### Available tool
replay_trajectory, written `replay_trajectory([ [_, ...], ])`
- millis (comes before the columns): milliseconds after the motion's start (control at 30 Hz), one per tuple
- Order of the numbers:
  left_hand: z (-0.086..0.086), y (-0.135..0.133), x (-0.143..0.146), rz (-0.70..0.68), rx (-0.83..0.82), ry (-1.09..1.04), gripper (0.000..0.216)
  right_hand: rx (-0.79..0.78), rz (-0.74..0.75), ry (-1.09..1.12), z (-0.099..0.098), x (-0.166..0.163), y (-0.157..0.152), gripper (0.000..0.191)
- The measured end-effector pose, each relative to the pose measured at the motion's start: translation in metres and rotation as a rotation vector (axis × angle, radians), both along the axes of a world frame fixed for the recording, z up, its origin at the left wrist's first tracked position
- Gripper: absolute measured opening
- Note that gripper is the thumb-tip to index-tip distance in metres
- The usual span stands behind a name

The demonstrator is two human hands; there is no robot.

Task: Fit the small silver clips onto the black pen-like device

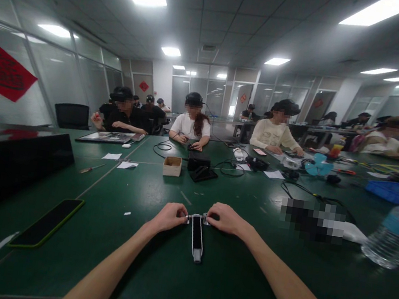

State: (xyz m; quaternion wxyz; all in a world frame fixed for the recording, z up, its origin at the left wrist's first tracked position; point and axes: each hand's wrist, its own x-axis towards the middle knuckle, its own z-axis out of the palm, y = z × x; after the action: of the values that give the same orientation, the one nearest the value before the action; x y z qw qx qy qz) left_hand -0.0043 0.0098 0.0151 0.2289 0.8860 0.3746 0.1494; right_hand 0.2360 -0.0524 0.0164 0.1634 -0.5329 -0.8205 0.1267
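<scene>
A slim black device with a white frame (pixel 197 236) lies on the green table (pixel 151 272), its narrow grey end towards me. At its far end a small silvery piece sticks out on each side. My left hand (pixel 172 217) is closed in a pinch on the left silvery piece (pixel 188 219). On the other side, the fingers of my right hand (pixel 226 219) are pinched on the right silvery piece (pixel 206 219). Both wrists hover low over the tabletop. Fingertips partly hide both small pieces, and their exact kind is too small to tell.
A phone with a green edge (pixel 46 224) lies left, near a dark panel (pixel 12 169). A small open box (pixel 172 167) and a black stand (pixel 202 170) are ahead. At right are a water bottle (pixel 395 233) and a blue tray (pixel 397 193). Several people sit across the table.
</scene>
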Motion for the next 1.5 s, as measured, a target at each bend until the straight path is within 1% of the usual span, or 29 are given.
replay_trajectory([
  [133,-0.001,0.001,-0.001,-0.005,0.021,0.004,0.024,-0.002,-0.003,-0.005,0.001,0.000,-0.001,0.030],
  [300,0.001,0.002,0.000,0.020,0.026,-0.060,0.018,0.037,0.009,-0.012,0.000,0.001,0.000,0.028],
  [400,-0.002,0.003,0.001,0.029,0.080,-0.060,0.019,0.060,0.017,-0.015,-0.001,0.000,0.000,0.027],
  [533,-0.005,0.002,0.002,-0.008,0.126,-0.036,0.022,0.107,0.027,-0.028,-0.001,-0.002,0.000,0.023],
  [700,0.000,0.000,0.001,0.062,0.098,-0.161,0.021,0.122,0.002,-0.029,0.004,-0.003,-0.002,0.024],
  [833,0.001,0.001,0.001,0.093,0.126,-0.206,0.021,0.110,-0.050,0.013,0.009,-0.017,-0.009,0.024],
  [967,-0.004,0.004,0.000,0.110,0.163,-0.169,0.019,0.016,-0.032,0.024,0.007,-0.046,-0.021,0.031],
  [1033,-0.007,0.005,-0.001,0.113,0.173,-0.155,0.020,-0.012,-0.120,0.016,0.003,-0.057,-0.024,0.032],
  [1133,-0.011,0.008,-0.002,0.117,0.185,-0.142,0.020,-0.064,-0.254,0.018,-0.001,-0.062,-0.021,0.024],
  [1200,-0.014,0.010,-0.003,0.123,0.181,-0.131,0.020,-0.083,-0.297,0.010,-0.003,-0.056,-0.015,0.020],
  [1300,-0.017,0.013,-0.004,0.143,0.167,-0.116,0.020,-0.096,-0.358,-0.008,-0.005,-0.034,-0.003,0.023],
  [1367,-0.020,0.015,-0.004,0.144,0.174,-0.087,0.019,-0.103,-0.420,-0.021,-0.005,-0.015,0.006,0.026],
  [1500,-0.025,0.016,-0.005,0.090,0.218,-0.018,0.019,-0.097,-0.590,-0.085,-0.001,0.034,0.021,0.020],
])
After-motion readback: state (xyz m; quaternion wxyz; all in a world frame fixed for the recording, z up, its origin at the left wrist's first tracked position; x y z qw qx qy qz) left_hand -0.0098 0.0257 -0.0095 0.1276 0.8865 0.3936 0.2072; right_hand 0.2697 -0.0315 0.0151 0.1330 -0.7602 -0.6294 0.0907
